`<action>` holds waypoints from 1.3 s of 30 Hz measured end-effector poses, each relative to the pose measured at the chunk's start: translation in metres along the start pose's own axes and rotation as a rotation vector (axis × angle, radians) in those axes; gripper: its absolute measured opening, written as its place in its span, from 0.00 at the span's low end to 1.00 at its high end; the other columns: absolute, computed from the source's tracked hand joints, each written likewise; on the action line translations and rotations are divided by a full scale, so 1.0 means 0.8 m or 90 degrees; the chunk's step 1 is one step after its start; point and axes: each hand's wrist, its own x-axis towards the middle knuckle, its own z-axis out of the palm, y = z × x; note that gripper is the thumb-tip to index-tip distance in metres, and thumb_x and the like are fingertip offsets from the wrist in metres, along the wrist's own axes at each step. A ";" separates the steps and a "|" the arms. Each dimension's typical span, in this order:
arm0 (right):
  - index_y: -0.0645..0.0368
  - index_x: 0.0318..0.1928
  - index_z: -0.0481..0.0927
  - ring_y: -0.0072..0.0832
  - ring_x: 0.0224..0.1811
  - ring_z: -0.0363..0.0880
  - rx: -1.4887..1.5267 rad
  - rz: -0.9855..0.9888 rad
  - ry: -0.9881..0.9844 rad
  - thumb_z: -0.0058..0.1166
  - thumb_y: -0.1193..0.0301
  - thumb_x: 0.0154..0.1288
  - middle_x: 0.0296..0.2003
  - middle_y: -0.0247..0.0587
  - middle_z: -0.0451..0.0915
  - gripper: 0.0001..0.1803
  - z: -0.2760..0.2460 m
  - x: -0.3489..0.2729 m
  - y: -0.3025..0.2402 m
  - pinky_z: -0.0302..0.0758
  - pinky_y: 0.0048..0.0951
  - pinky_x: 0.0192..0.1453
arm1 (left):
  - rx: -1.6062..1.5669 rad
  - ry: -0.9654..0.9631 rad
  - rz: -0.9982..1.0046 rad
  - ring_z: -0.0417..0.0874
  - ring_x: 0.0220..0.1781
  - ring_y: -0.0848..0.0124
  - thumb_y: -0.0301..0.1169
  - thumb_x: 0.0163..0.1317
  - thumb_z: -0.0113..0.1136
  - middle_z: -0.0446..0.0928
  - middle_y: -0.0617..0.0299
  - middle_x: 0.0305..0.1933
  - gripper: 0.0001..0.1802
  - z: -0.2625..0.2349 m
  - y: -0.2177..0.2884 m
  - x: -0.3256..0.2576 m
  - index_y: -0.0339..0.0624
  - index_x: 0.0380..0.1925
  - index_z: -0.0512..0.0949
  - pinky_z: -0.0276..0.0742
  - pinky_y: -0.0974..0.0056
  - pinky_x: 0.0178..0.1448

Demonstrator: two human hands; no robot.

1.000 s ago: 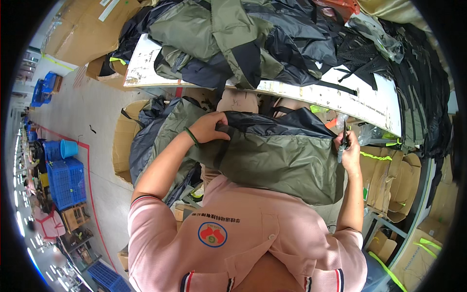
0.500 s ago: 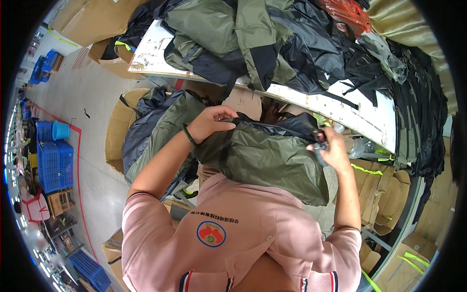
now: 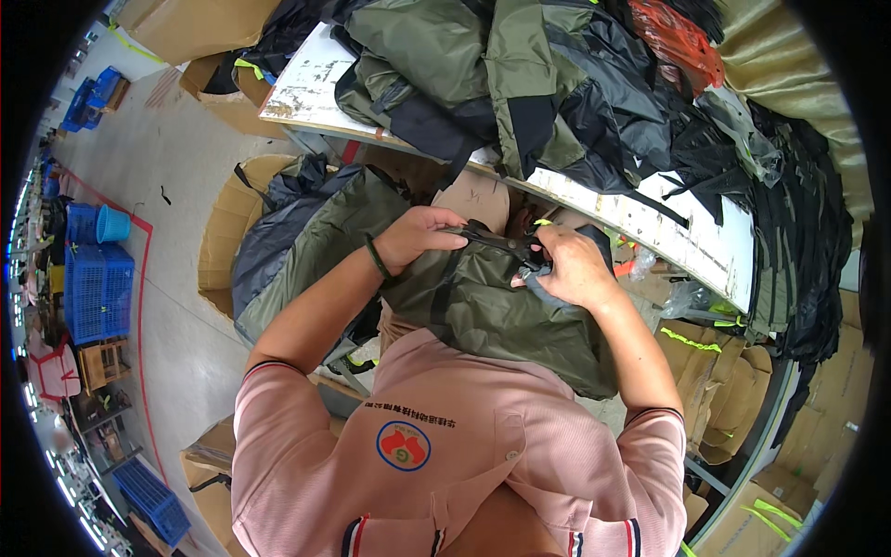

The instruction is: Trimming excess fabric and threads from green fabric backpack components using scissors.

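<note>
A dark olive fabric bag piece (image 3: 520,320) with a black strap sewn across it lies over my lap. My left hand (image 3: 419,239) pinches its dark upper edge between thumb and fingers. Close by on the same edge, my right hand (image 3: 573,267) is closed around a small dark grey tool (image 3: 535,273) that looks like thread snips. Its tips are at the fabric edge, and its blades are partly hidden by my fingers and the cloth.
A white worn table (image 3: 306,88) ahead carries piled olive and black bags (image 3: 422,56). Left of my lap, more bag fabric (image 3: 297,241) spills from a cardboard box (image 3: 223,213). Open cartons (image 3: 715,371) stand at the right; blue crates (image 3: 97,292) line the far left floor.
My right hand has moved left along the fabric edge with the tool, closer to my left hand. The bag's right part has been drawn in and bunched. My left hand has hardly moved.
</note>
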 end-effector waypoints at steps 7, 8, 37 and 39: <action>0.62 0.30 0.73 0.49 0.32 0.78 -0.013 -0.006 0.041 0.71 0.47 0.40 0.26 0.49 0.76 0.32 0.006 0.004 -0.002 0.72 0.44 0.35 | -0.005 -0.006 0.016 0.79 0.41 0.79 0.24 0.58 0.62 0.80 0.64 0.40 0.14 0.002 0.001 -0.001 0.34 0.44 0.77 0.73 0.73 0.49; 0.62 0.29 0.73 0.49 0.32 0.78 -0.020 -0.009 0.043 0.70 0.48 0.41 0.26 0.48 0.76 0.31 0.006 0.003 -0.001 0.72 0.43 0.35 | -0.002 -0.002 0.015 0.79 0.41 0.79 0.24 0.58 0.62 0.80 0.64 0.40 0.14 0.002 0.002 -0.003 0.34 0.44 0.77 0.73 0.73 0.49; 0.59 0.33 0.73 0.16 0.33 0.73 0.385 0.401 0.168 0.63 0.77 0.54 0.27 0.29 0.77 0.10 0.023 -0.264 0.097 0.73 0.24 0.39 | 0.498 0.217 0.147 0.76 0.41 0.77 0.21 0.55 0.64 0.77 0.65 0.37 0.11 -0.077 0.043 0.008 0.39 0.39 0.77 0.71 0.73 0.48; 0.59 0.34 0.74 0.17 0.34 0.73 0.411 0.411 0.163 0.63 0.78 0.53 0.29 0.30 0.78 0.10 0.027 -0.269 0.089 0.73 0.24 0.41 | 0.764 0.368 0.399 0.76 0.40 0.67 0.22 0.54 0.64 0.75 0.56 0.38 0.12 -0.043 0.051 0.008 0.37 0.39 0.77 0.71 0.69 0.45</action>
